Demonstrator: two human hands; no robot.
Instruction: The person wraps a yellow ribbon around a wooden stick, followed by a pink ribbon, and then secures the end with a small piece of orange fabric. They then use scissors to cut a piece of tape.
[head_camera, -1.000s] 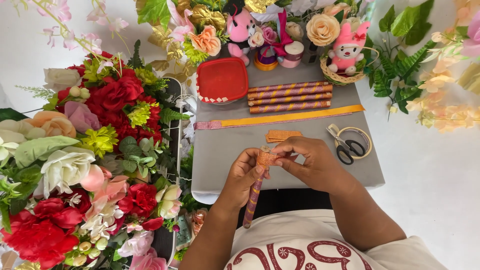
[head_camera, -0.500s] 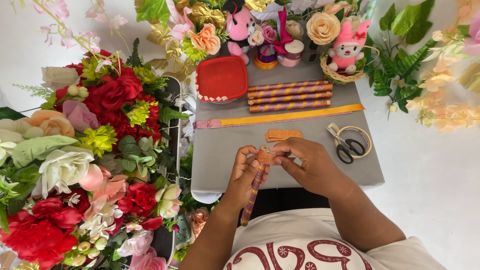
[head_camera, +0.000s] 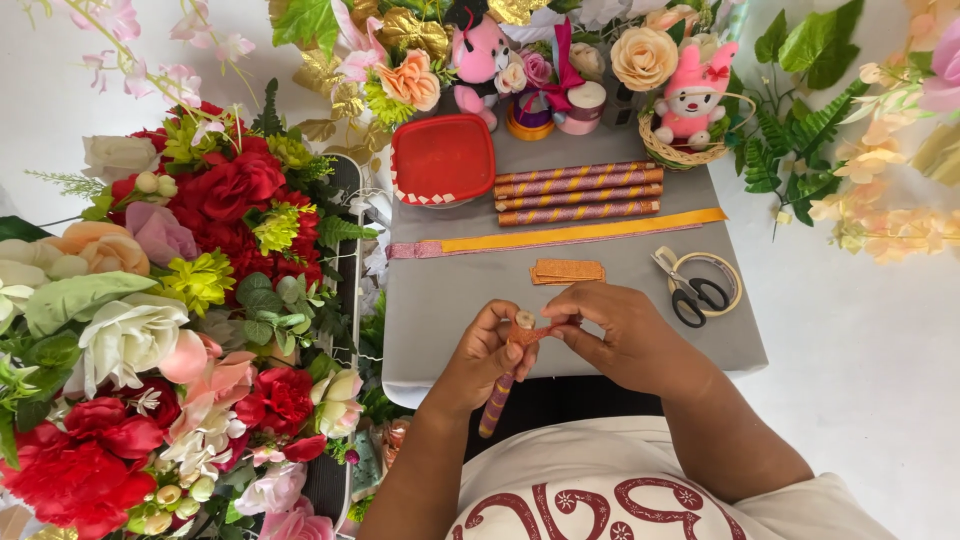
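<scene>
Fingers of the left hand (head_camera: 487, 350) grip the striped stick (head_camera: 500, 385) upright near the table's (head_camera: 440, 310) six o'clock edge, steadying it while the right hand (head_camera: 620, 335) pinches an orange strip (head_camera: 545, 330) against its top.

Left hand (head_camera: 487, 350) and right hand (head_camera: 612, 328) meet (fingers pinched), forearms converging.

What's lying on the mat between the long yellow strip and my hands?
A small stack of orange strips lies between the yellow strip and the hands, left and right, in the head view.
</scene>
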